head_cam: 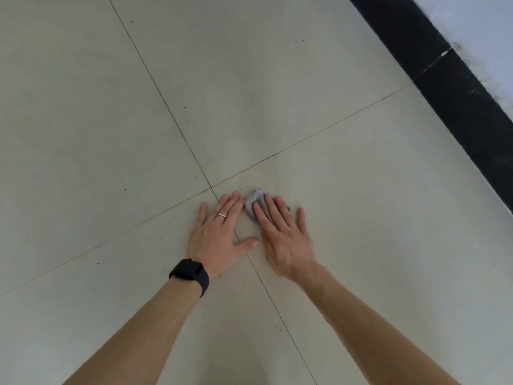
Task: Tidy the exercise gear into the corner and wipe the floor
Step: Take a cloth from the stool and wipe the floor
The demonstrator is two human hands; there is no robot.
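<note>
A small crumpled grey cloth [254,200] lies on the pale tiled floor [111,107], just past a crossing of tile seams. My right hand [280,234] presses flat on the cloth with its fingers spread; most of the cloth is hidden under the fingers. My left hand [219,236] rests flat on the floor beside it, fingers apart, holding nothing. It wears a ring and a black watch on the wrist. No exercise gear is in view.
A black skirting band [444,87] runs diagonally along the right, with a white wall [485,31] above it. Small dark specks [184,107] dot the tiles around the seams.
</note>
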